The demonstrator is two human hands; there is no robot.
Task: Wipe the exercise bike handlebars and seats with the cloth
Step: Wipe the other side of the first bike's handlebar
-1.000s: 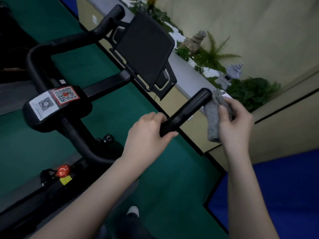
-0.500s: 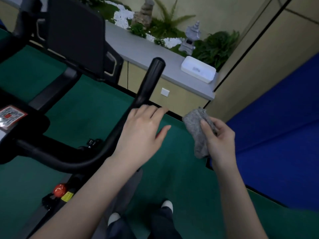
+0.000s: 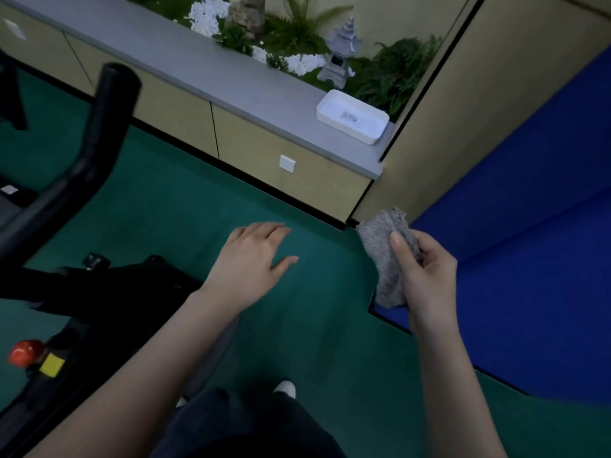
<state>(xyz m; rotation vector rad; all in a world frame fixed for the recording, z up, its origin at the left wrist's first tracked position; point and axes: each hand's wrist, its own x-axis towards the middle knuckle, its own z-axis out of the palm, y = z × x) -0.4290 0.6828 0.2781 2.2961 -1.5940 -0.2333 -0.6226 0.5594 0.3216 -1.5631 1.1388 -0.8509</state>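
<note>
Gripping the bunched grey cloth (image 3: 388, 259) clear of the handlebar (image 3: 99, 133), the right hand (image 3: 426, 272) appeared between wiping passes, the left hand (image 3: 251, 262) flat, fingers loosely spread and empty; next, cloth must likely meet an unwiped bar or seat.

Green carpeted floor (image 3: 185, 209) carries the black exercise bike frame (image 3: 109, 292). A blue mat (image 3: 529, 259) lies on it at right. A grey ledge (image 3: 198, 67) holds a white tray (image 3: 352, 116).
</note>
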